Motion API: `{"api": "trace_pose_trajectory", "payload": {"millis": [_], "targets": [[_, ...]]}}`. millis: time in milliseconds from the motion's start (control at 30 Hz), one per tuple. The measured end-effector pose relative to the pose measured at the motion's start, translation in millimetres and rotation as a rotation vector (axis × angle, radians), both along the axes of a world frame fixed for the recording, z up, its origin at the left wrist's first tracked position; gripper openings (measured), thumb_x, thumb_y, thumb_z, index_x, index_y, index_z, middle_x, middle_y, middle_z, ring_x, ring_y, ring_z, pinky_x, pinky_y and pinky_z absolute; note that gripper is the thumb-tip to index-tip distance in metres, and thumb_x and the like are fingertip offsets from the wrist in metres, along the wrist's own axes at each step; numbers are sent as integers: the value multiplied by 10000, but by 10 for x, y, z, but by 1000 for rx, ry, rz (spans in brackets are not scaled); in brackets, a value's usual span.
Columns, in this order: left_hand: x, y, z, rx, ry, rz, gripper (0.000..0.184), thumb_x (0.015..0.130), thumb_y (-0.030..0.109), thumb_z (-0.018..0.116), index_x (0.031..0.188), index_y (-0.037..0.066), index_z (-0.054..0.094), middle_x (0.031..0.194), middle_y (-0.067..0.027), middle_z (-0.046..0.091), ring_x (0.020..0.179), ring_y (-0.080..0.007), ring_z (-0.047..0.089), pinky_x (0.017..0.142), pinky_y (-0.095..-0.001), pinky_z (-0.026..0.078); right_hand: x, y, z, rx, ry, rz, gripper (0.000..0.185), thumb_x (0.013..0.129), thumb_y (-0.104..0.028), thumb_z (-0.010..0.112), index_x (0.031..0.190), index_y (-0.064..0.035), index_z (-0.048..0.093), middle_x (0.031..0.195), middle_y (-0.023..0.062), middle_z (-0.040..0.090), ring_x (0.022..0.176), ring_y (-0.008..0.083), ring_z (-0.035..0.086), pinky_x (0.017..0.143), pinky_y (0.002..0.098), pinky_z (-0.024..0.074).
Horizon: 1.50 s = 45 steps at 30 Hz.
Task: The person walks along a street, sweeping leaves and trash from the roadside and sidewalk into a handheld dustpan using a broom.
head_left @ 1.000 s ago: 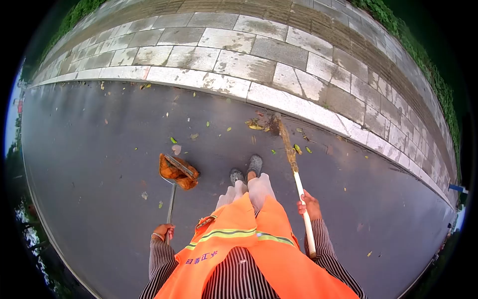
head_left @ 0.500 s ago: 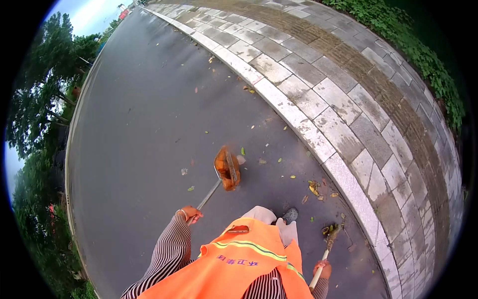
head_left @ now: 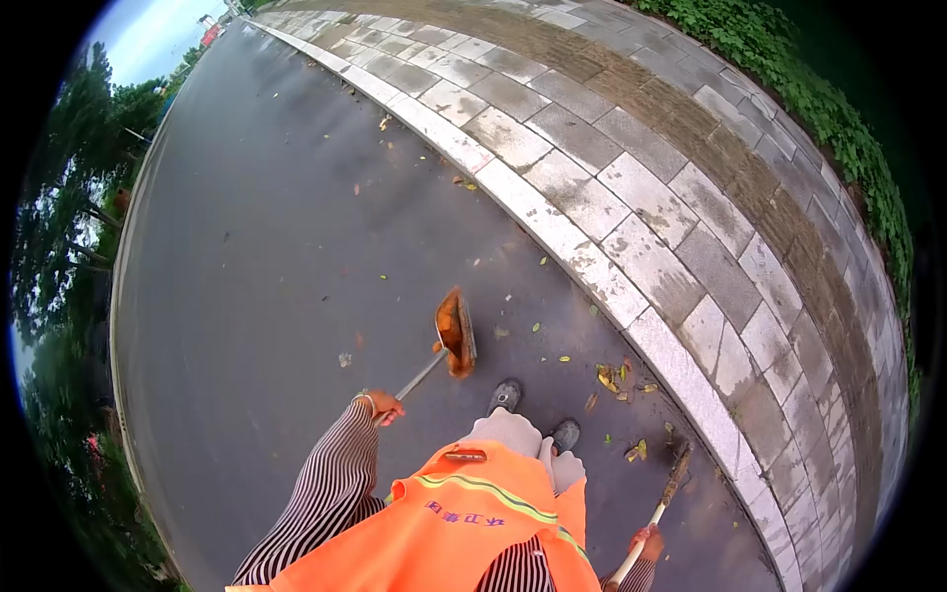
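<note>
Dark road (head_left: 247,296) is filling the left of my remote view, a pale kerb (head_left: 572,247) is slanting down to the right, and paving (head_left: 602,183) is spreading beyond it to a hedge (head_left: 779,74); my hands are standing well apart, one on each side of the vest (head_left: 454,518); the left hand (head_left: 386,407) is gripping the pan (head_left: 454,331) by its handle, fingers closed around it, and the orange pan is sitting ahead and to the right of that hand, its grey edge running along the side towards the kerb; the right hand (head_left: 648,542) is clasping the pole of the broom (head_left: 674,481), whose long axis is slanting forward and rightward, its worn head lying near the kerb; leaves (head_left: 612,377) are lying on the road between pan and broom head, ahead of the right hand and slightly to its left, so I am judging the right hand the nearer one; a smaller clump (head_left: 635,450) is resting just left of the broom head; the shoes (head_left: 505,396) are standing between pan and broom, narrowing the way across; the kerb is bounding the broom's right side closely, while road is stretching wide to the pan's left; I am not managing to tell whether pan or broom head is touching the ground.
</note>
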State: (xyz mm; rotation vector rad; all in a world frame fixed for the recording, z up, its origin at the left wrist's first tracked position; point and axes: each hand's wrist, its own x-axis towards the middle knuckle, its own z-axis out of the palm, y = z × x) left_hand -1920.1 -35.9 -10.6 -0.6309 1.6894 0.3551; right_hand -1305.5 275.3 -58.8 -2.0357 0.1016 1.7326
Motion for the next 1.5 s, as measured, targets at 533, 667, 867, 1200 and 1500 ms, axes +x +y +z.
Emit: {"api": "trace_pose_trajectory", "payload": {"millis": [533, 667, 867, 1200, 1500], "targets": [[-563, 1444, -180, -139, 235, -1263, 253, 692, 109, 591, 866, -75, 592, 671, -143, 608, 528, -223, 602, 448, -318, 481, -1698, -763, 203, -91, 32, 365, 281, 857, -96, 457, 1138, -102, 470, 611, 47, 420, 413, 101, 347, 344, 258, 318], [-523, 1768, -362, -77, 314, -1262, 224, 660, 126, 633, 783, -59, 600, 584, -112, 574, 449, -189, 561, 399, -291, 470, -1592, -878, 597, -75, 85, 457, 485, 836, -78, 491, 1297, -121, 348, 605, 42, 448, 411, 104, 383, 343, 255, 353], [-336, 2408, -407, 1, 207, -1404, 158, 652, 98, 612, 723, -43, 607, 567, -105, 564, 446, -180, 548, 378, -296, 444, -1730, -838, 422, 21, -96, 337, 460, 854, -90, 467, 1295, -98, 339, 594, 33, 443, 400, 101, 397, 329, 254, 355], [28, 3216, -680, 69, 158, -1563, 119, 670, 92, 559, 681, 4, 639, 577, -91, 597, 499, -187, 583, 452, -296, 460, -2063, -830, 205, -120, 94, 573, 507, 845, -78, 479, 1317, -101, 294, 605, 43, 426, 406, 95, 357, 342, 246, 332], [31, 3226, -773, 85, 192, -1694, 240, 644, 121, 563, 833, 0, 650, 820, -194, 627, 802, -314, 618, 694, -375, 492, -1482, -1249, 1028, -141, 178, 256, 460, 853, -83, 455, 1298, -142, 349, 613, 47, 446, 412, 69, 326, 339, 197, 288]]}}
